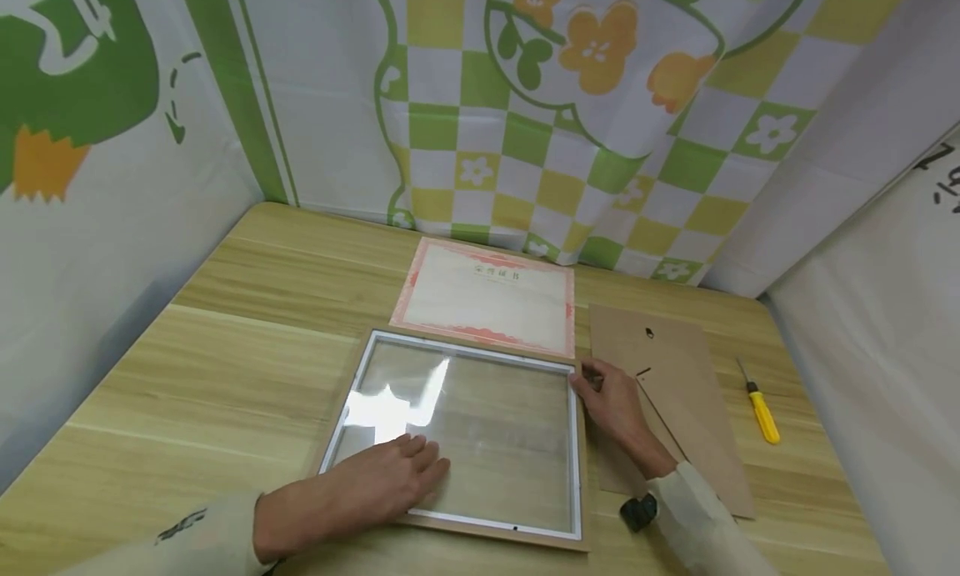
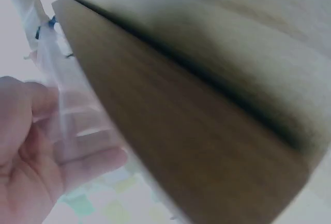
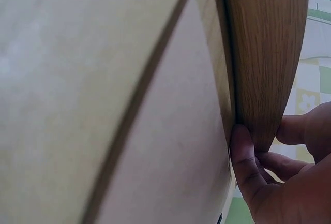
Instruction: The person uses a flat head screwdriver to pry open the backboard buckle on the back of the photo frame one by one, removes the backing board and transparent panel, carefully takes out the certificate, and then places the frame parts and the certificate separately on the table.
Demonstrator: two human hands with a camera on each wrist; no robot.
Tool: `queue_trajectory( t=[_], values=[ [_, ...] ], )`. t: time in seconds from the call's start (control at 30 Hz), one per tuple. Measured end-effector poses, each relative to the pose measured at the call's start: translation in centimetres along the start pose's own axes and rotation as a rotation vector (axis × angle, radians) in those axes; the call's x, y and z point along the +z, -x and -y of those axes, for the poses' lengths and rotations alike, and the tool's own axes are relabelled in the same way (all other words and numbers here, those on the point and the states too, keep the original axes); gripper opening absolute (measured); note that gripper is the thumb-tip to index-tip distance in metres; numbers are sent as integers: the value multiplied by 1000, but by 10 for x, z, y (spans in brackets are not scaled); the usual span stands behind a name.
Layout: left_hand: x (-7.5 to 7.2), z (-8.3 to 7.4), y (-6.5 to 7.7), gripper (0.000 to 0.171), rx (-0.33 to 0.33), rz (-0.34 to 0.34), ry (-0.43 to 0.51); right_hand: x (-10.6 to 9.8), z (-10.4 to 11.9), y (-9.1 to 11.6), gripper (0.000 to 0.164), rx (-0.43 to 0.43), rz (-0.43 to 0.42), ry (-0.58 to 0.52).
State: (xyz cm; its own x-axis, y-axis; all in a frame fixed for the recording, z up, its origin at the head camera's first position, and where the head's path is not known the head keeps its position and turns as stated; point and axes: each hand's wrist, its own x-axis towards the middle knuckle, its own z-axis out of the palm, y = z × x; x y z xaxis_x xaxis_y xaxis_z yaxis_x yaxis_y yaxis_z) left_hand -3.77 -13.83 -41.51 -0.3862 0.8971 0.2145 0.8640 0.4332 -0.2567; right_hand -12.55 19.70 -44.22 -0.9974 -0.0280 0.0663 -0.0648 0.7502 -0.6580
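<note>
A wooden picture frame [image 1: 584,484] lies on the table with a white inner border and a clear pane [image 1: 495,443] that reflects bright light. Over its lower left part is my left hand [image 1: 390,480], fingers mostly straight; the left wrist view shows the palm and fingers [image 2: 93,162] beside the frame's brown side [image 2: 145,110]. Whether those fingers touch the pane, I cannot tell. At the upper right corner my right hand [image 1: 618,405] grips the frame's edge. In the right wrist view, thumb and fingers [image 3: 245,157] close around the wooden side [image 3: 269,63].
A red-bordered certificate [image 1: 487,297] lies just behind the frame. To the right is a brown backing board [image 1: 675,359], partly under my right forearm. A yellow-handled screwdriver [image 1: 763,413] lies farther right on the wooden table [image 1: 225,359]. Printed curtains [image 1: 517,176] enclose the table.
</note>
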Motion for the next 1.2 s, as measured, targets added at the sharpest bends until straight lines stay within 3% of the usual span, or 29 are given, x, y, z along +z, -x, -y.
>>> queue_trajectory(
  t=[0.13,0.23,0.37,0.6,0.7,0.8,0.97,1.1,1.2],
  values=[
    [-11,-4,-1,28,-41,-41,-56,-1,0,0,29,-7,1,-4],
    [-18,-5,-3,23,-80,-90,-75,-1,0,0,29,-6,9,-12],
    [-31,-3,-9,19,-114,-215,-141,-1,0,-2,27,-5,9,-11],
    [-70,11,-13,41,-124,-339,-174,-1,-1,-1,28,6,9,-22],
    [-91,22,-9,45,-144,-406,-93,-1,-1,0,28,13,7,-33],
    [-109,39,-1,43,-188,-534,41,-1,-1,0,27,7,4,-35],
    [-129,76,23,41,-374,-653,218,-2,-2,0,26,-11,-7,-10],
    [-135,105,49,17,-614,-595,411,-2,-1,0,26,0,-2,-15],
    [-130,126,69,14,-834,-529,578,-3,1,0,27,8,0,-31]
  ],
)
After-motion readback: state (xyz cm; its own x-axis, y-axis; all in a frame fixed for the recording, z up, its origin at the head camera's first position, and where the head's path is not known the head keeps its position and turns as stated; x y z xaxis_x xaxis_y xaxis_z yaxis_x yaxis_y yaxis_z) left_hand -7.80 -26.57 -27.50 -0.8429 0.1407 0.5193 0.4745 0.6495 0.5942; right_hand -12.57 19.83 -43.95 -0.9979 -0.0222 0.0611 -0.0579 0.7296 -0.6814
